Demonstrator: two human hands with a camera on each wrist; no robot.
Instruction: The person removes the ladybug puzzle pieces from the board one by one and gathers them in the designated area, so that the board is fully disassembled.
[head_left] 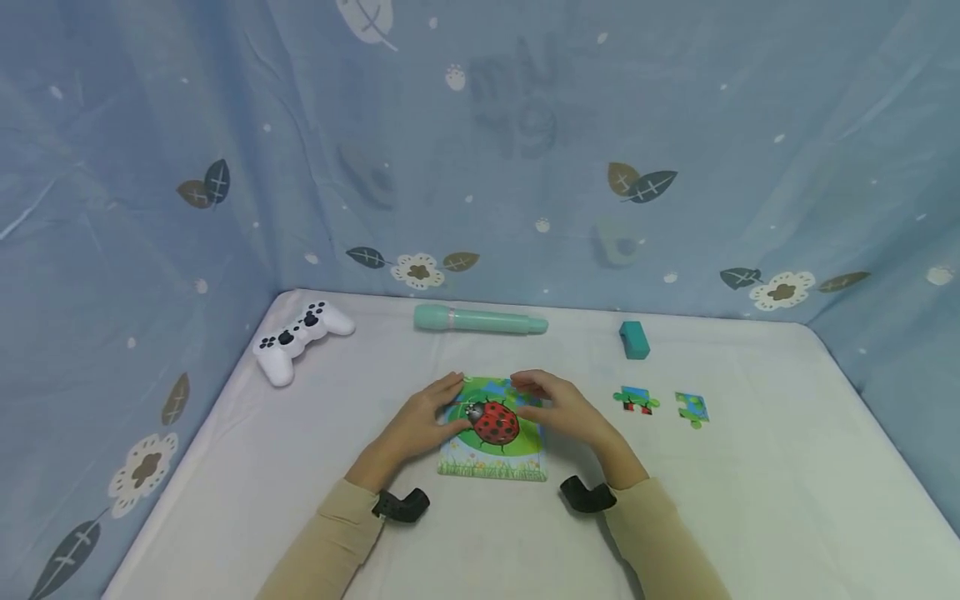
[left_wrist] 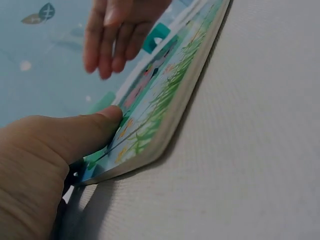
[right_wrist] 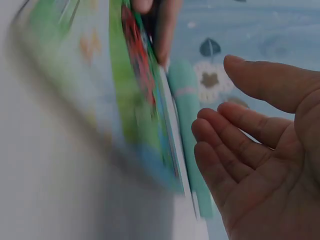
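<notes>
- Left hand [head_left: 423, 423] is gripping the ladybug puzzle [head_left: 492, 463] at its left side, thumb [left_wrist: 92, 132] lying on the printed face; the other fingers are partly hiding from the left wrist view, so how far they are reaching under the edge, cannot tell.
- Right hand [head_left: 562, 410] is hovering at the puzzle's right side, fingers bending loosely, thumb standing apart from them, palm facing the left hand, pinching nothing; right wrist view is showing a gap between it and the puzzle.
- Puzzle is sitting between the two hands, its grass border facing the person; it is blurring in the right wrist view.
- Two loose pieces are lying to the right of the right hand: a blue piece with red bits [head_left: 637, 400] nearer, a blue-green piece [head_left: 692, 408] farther out.
- Teal block [head_left: 635, 341] is resting beyond the right hand, off to its right.
- Mint tube [head_left: 483, 321] is lying crosswise beyond both hands.
- White game controller [head_left: 300, 337] is resting beyond the left hand, well to its left.
- Black wrist mounts [head_left: 588, 496] are sitting just behind the hands, beside tan sleeves [head_left: 337, 525].
- White tabletop [head_left: 487, 550] is carrying everything; a blue patterned cloth [head_left: 487, 208] is hanging beyond the hands.
</notes>
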